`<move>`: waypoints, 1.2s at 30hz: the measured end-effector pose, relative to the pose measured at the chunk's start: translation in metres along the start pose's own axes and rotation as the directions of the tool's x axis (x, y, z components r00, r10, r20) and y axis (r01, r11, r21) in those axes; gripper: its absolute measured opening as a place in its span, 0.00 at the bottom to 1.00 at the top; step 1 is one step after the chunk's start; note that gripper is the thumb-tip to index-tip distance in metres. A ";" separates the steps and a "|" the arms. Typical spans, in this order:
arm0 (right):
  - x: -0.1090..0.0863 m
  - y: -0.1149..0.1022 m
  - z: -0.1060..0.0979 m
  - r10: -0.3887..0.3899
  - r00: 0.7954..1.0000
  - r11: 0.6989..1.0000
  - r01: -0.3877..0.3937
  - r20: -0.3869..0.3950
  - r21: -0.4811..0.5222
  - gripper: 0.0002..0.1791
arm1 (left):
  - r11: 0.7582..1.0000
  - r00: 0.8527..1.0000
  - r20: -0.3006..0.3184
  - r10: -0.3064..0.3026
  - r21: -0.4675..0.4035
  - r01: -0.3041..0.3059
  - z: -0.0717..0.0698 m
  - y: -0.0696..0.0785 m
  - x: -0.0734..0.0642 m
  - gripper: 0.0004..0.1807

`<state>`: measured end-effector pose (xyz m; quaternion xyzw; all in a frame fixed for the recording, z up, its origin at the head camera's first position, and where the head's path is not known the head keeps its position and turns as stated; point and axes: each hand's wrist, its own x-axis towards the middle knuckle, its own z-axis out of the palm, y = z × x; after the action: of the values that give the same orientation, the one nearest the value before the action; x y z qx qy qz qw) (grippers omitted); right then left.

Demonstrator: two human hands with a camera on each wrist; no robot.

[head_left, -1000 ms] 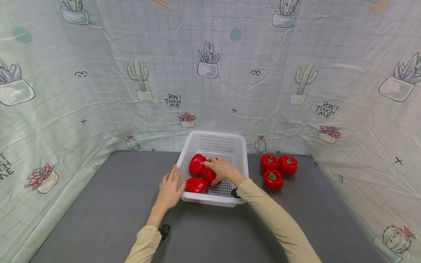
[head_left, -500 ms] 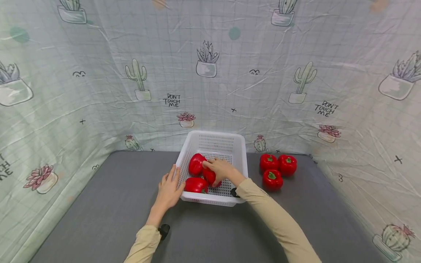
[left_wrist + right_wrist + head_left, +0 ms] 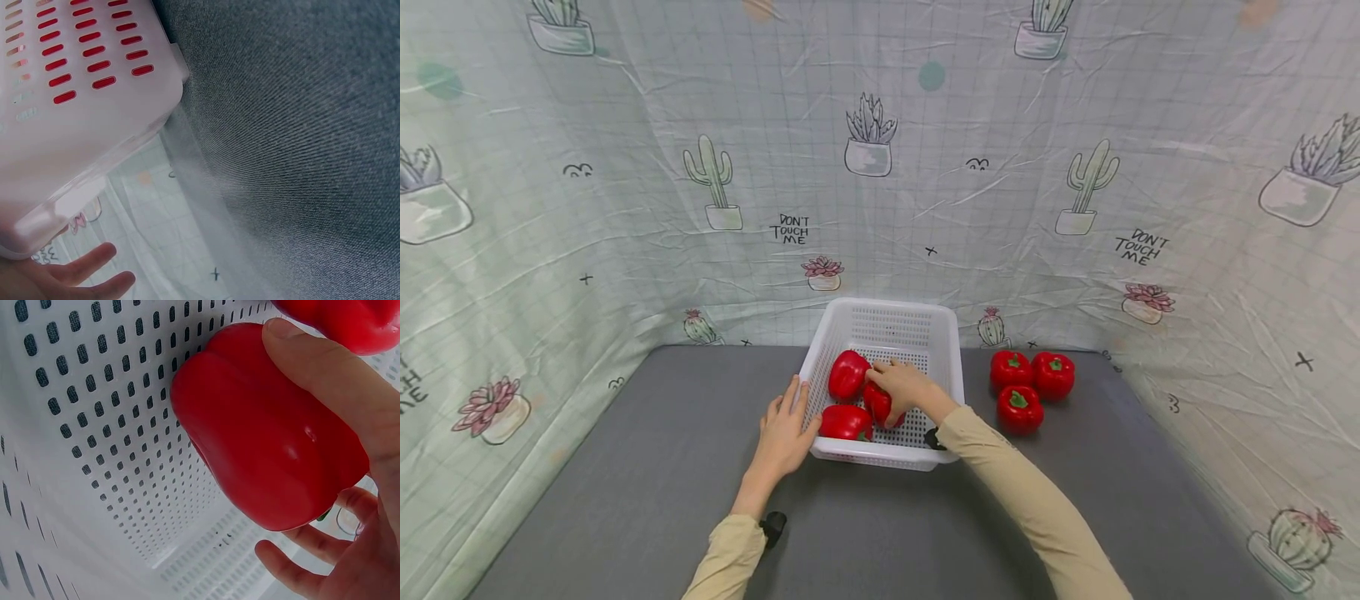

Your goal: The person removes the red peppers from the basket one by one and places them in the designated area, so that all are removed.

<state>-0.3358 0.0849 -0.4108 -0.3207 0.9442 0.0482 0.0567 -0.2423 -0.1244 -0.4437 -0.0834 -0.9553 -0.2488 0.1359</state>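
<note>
A white perforated plastic basket [image 3: 880, 453] stands at the middle of the table, with 3 red bell peppers in it. My right hand [image 3: 910, 388] reaches inside and grips one bell pepper [image 3: 880, 403] near the basket's middle. In the right wrist view the thumb lies over this bell pepper [image 3: 269, 431] and other fingers curl below it. Beside it are a bell pepper [image 3: 847, 375] at the left and another bell pepper [image 3: 846, 422] in the front left corner. My left hand [image 3: 781, 435] rests on the basket's left rim, its fingers extended; two straight fingertips show in the left wrist view.
Right of the basket, 3 more red bell peppers stand grouped on the grey table: a back left pepper [image 3: 1011, 369], a back right pepper [image 3: 1053, 375] and a front pepper [image 3: 1020, 410]. A printed cactus curtain [image 3: 760, 108] hangs behind and along both sides.
</note>
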 end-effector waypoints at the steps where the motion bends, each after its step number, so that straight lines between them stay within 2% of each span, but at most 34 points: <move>1: 0.000 0.000 0.000 0.003 1.000 1.000 -0.003 0.000 0.005 0.46 | 1.000 1.000 0.000 0.000 -0.001 0.000 0.000 0.000 0.000 0.32; 13: -0.001 -0.001 -0.003 0.023 0.999 0.997 -0.020 -0.039 0.077 0.47 | 1.000 1.000 -0.006 0.003 0.010 -0.003 0.001 -0.001 0.000 0.33; 18: -0.003 -0.001 -0.010 0.004 0.997 0.995 0.004 -0.075 0.101 0.46 | 1.000 1.000 -0.013 0.005 0.007 -0.005 0.002 -0.001 0.000 0.33; 26: -0.010 -0.001 -0.023 0.006 0.998 0.989 0.004 -0.069 0.146 0.47 | 1.000 1.000 0.005 0.002 0.004 -0.002 0.002 -0.001 0.000 0.33; 30: -0.015 -0.001 -0.029 0.023 0.997 0.992 -0.013 -0.079 0.128 0.49 | 1.000 1.000 0.004 0.006 0.005 -0.006 0.001 -0.002 0.000 0.32; 36: -0.022 0.003 -0.040 -0.032 0.988 0.998 0.040 -0.148 0.051 0.44 | 1.000 1.000 -0.005 0.007 0.011 -0.007 0.002 -0.001 0.000 0.33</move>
<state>-0.3235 0.0950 -0.3679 -0.3388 0.9408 -0.0022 -0.0036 -0.2433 -0.1247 -0.4456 -0.0853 -0.9560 -0.2435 0.1397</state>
